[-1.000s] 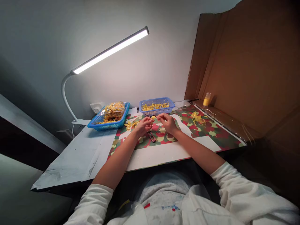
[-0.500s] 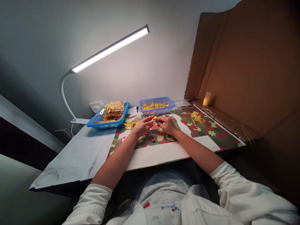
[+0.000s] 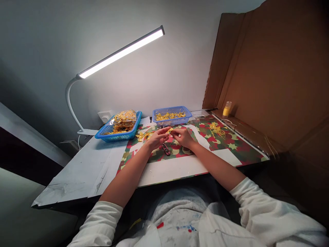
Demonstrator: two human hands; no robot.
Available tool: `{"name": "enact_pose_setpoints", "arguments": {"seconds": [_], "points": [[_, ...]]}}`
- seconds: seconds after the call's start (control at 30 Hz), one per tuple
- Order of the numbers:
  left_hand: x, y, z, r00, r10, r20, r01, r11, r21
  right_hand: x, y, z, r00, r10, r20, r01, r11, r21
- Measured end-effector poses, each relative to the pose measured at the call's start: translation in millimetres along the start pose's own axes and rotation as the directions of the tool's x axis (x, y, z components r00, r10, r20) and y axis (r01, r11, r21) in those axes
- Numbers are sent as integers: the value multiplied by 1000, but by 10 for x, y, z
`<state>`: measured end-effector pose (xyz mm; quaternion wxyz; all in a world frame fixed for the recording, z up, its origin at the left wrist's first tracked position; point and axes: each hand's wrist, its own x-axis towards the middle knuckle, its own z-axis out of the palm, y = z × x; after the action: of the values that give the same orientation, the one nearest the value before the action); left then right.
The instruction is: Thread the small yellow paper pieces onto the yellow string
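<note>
My left hand (image 3: 158, 138) pinches a small yellow piece (image 3: 170, 130), perhaps ribbon or fabric, over the middle of the table. Close against it, my right hand (image 3: 183, 137) has its fingers closed at the other side of the same piece. The fingers hide most of the piece, so its exact kind is unclear. Below the hands lies a small dark tool (image 3: 166, 149) with a slotted handle, its far end hidden by my left hand. More yellow pieces (image 3: 143, 136) lie on the table left of my left hand.
A blue basket (image 3: 140, 124) holds a clear bag and yellow pieces at the left. Behind my hands stands a lilac basket (image 3: 172, 122) of yellow pieces. Yellow strings (image 3: 216, 129) and a small yellow-filled bottle (image 3: 226, 109) are at the right, near a cardboard wall (image 3: 272, 68). A lamp (image 3: 120, 53) shines above.
My right fingers have closed in slightly on the yellow piece, which shows a little less between the hands. Everything else stays in place.
</note>
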<state>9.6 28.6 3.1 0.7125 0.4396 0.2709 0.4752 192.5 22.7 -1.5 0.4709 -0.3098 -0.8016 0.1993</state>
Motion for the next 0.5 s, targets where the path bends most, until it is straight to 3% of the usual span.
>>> {"name": "enact_pose_setpoints", "arguments": {"seconds": [0.5], "points": [[-14,19,26,999,-38,0,38,999,-9,4,47,14,1000,-1,-4,1,1000,-30]]}}
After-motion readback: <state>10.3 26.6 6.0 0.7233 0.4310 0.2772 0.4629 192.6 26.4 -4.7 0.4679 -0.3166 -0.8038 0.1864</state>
